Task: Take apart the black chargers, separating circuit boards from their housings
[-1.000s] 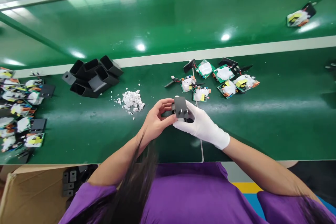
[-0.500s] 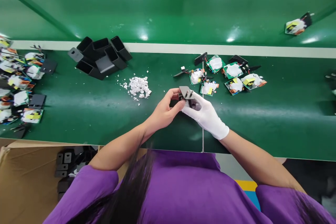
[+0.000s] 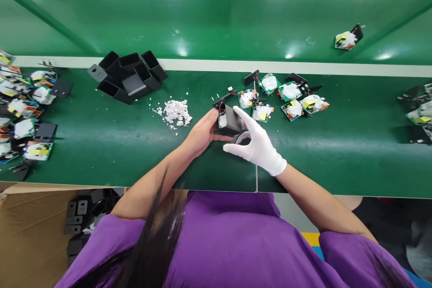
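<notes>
We noted the black housing (image 3: 232, 120) turned, its open mouth now leftward, apparently not closed. Left hand (image 3: 201, 134) had it in its grip; gloved right hand (image 3: 259, 143) hung spread.

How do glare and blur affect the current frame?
Head view: the green panel shows white glare; head view: the table carries a pale sheen; head view: circuit boards at the right edge look smeared, while the black case is readable.

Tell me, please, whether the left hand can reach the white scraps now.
Probably yes: the white scraps lie near the left hand with nothing tall between, though it holds the case.
</notes>
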`<state>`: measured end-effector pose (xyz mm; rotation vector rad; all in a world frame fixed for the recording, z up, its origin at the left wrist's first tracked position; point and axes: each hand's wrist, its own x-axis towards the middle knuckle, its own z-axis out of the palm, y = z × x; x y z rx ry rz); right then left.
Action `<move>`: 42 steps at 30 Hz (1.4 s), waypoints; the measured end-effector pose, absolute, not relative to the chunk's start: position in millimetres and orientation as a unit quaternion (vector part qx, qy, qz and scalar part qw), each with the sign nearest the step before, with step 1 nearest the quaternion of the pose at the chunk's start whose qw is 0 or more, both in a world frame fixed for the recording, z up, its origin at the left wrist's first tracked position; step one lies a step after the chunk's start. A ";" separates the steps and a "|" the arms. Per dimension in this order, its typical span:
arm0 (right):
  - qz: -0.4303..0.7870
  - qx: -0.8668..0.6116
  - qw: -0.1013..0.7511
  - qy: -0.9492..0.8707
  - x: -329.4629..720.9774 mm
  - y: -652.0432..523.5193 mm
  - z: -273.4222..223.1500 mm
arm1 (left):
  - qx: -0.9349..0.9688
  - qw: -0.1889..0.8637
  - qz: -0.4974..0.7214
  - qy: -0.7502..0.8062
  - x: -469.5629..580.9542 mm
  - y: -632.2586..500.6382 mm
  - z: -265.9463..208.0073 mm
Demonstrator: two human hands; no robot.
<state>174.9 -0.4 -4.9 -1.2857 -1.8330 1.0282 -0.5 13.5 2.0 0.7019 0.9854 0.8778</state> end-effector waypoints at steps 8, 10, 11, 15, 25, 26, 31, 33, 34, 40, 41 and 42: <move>0.258 -0.421 0.389 -0.778 177.0 -7.3 -0.9 | 0.239 0.781 0.385 0.430 -0.6 14.3 5.1; 0.246 -0.397 0.416 -0.781 178.8 -8.2 2.8 | 0.193 0.794 0.393 0.421 -4.2 18.4 8.1; 0.237 -0.394 0.426 -0.779 179.6 -8.3 4.3 | 0.179 0.799 0.400 0.411 -5.9 20.1 10.0; 0.223 -0.387 0.445 -0.776 180.9 -7.8 6.6 | 0.194 0.820 0.410 0.349 -8.7 20.7 16.1; 0.232 -0.355 0.426 -0.799 178.2 -9.9 4.6 | 0.270 0.825 0.402 0.293 -5.3 14.9 14.1; 0.231 -0.353 0.422 -0.803 177.9 -10.3 4.6 | 0.276 0.825 0.403 0.284 -5.2 14.9 13.5; 0.224 -0.346 0.414 -0.812 177.7 -12.3 3.5 | 0.301 0.830 0.403 0.240 -5.6 14.0 10.9; 0.213 -0.344 0.422 -0.811 178.3 -13.3 3.0 | 0.307 0.829 0.408 0.229 -5.6 13.1 9.7; 0.199 -0.342 0.431 -0.811 178.5 -13.7 2.8 | 0.307 0.828 0.411 0.227 -5.4 12.5 9.1; 0.071 -0.335 0.429 -0.836 177.1 -16.4 4.6 | 0.274 0.830 0.403 0.270 -0.2 8.3 4.8; 0.066 -0.334 0.405 -0.849 176.7 -17.2 5.3 | 0.269 0.829 0.403 0.278 0.8 7.9 4.5; 0.067 -0.327 0.382 -0.862 176.6 -18.0 6.1 | 0.265 0.829 0.403 0.282 1.6 7.6 4.4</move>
